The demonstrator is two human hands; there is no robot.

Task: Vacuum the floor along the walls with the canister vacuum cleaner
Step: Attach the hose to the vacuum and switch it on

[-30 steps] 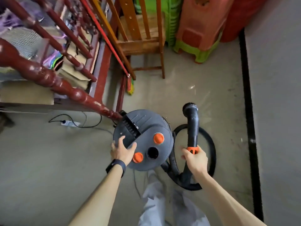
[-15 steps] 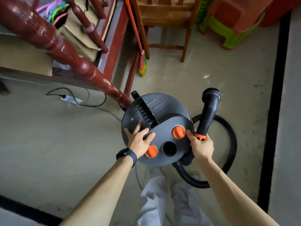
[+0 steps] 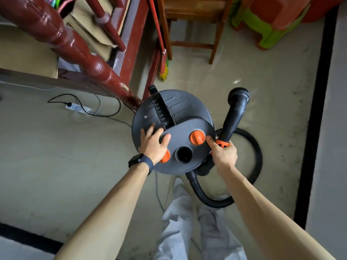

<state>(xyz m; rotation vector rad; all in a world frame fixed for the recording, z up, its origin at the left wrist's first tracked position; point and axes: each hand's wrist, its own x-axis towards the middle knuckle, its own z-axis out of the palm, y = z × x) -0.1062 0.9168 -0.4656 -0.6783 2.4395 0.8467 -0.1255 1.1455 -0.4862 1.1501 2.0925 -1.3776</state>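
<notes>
A round grey canister vacuum (image 3: 187, 113) with orange knobs stands on the floor just in front of my feet. My left hand (image 3: 153, 145) rests flat on its lid beside the black handle slot, fingers spread. My right hand (image 3: 223, 156) grips the black hose wand (image 3: 234, 113) at its orange collar, thumb reaching toward the right orange knob (image 3: 196, 137). The wand's brush nozzle points away from me. The black hose (image 3: 251, 160) loops on the floor to the right of the canister.
A dark red turned wooden post (image 3: 75, 47) and furniture frame stand at the left, touching the canister's far side. A power strip (image 3: 77, 107) with cables lies on the floor. A wooden chair (image 3: 189, 25), a broom (image 3: 163, 68) and plastic stools (image 3: 272, 19) stand ahead. A black baseboard (image 3: 317, 91) runs along the right wall.
My left hand slid from the canister's edge onto the lid and spread flat. My right hand with the wand moved closer to the canister, thumb now by the orange knob.
</notes>
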